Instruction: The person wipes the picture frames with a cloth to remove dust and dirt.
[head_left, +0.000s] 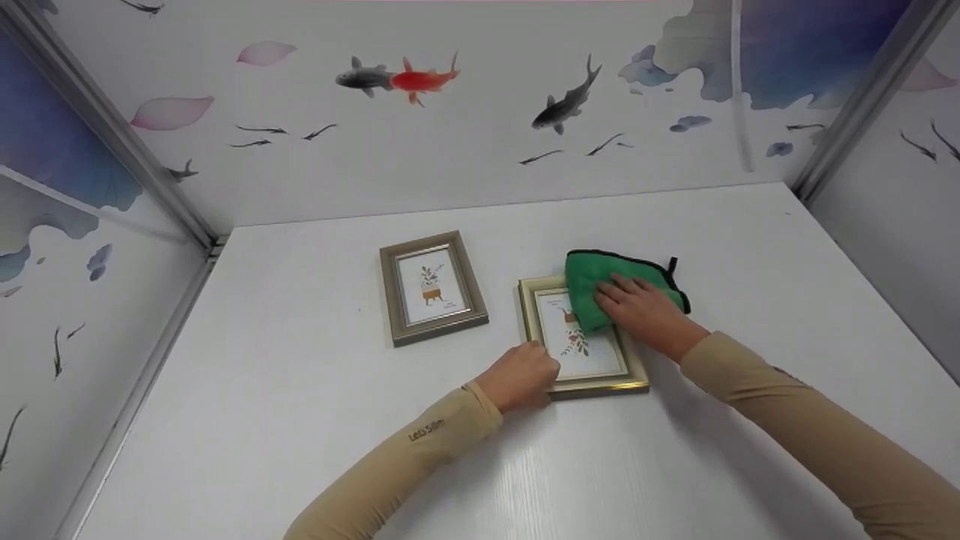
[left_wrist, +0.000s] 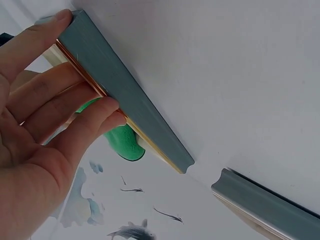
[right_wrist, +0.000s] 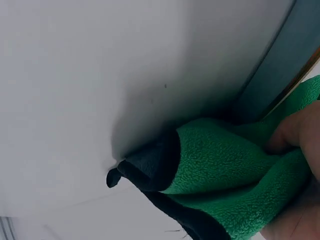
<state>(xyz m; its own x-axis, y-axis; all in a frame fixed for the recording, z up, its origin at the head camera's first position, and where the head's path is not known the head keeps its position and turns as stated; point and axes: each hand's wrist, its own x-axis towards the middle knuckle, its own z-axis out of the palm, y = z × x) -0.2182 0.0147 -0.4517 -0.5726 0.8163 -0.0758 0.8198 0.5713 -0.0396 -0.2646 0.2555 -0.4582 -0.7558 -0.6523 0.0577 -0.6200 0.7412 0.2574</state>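
A gold picture frame (head_left: 636,367) lies face up on the table, its plant print upside down in the head view. My left hand (head_left: 519,377) grips its lower left side; in the left wrist view the thumb (left_wrist: 62,16) is on the grey-blue outer side and the fingers bend over the gold edge. Over the frame's upper right corner lies a green cloth (head_left: 589,274) with black trim. My right hand (head_left: 641,311) holds the cloth against the frame, and in the right wrist view the cloth (right_wrist: 220,155) bunches under the thumb. The right fingertips' undersides are hidden.
A second, silver-brown picture frame (head_left: 476,300) lies face up to the left of the gold one. White table (head_left: 300,420) surface surrounds both. A wall (head_left: 480,157) printed with fish stands behind, with side panels at left and right.
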